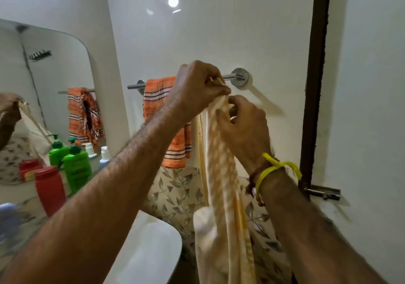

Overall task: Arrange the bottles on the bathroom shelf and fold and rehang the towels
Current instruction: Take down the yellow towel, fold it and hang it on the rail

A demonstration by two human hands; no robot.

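Both hands [198,86] [243,128] gripping yellow towel [221,174], at rail [230,77]

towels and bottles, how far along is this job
Looks done: the orange striped towel hangs over the towel bar, and the bottles stand grouped on the shelf by the mirror. In hand: the left hand and right hand grip the pale yellow towel at the bar. Left: draping it neatly.
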